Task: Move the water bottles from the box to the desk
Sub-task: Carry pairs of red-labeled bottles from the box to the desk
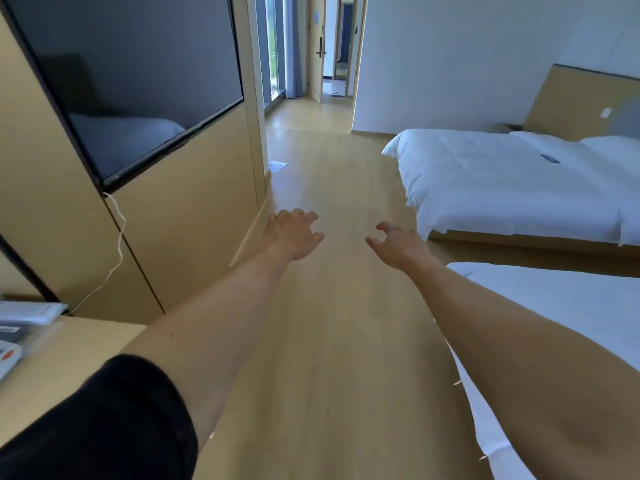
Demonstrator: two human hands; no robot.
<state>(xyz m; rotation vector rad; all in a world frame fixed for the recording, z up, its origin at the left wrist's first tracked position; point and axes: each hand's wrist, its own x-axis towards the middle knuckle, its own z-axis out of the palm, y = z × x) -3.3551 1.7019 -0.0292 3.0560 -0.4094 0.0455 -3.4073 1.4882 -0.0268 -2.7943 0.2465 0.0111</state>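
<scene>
Both arms stretched forward over the wood floor. Left hand and right hand apart from each other, each grip loose, fingers slightly curled, holding nothing. Worktop at lower left, papers near its edge. Dark screen on the wall panel at left, white cable hanging below. Two white beds at right. No bottles or box in view.
</scene>
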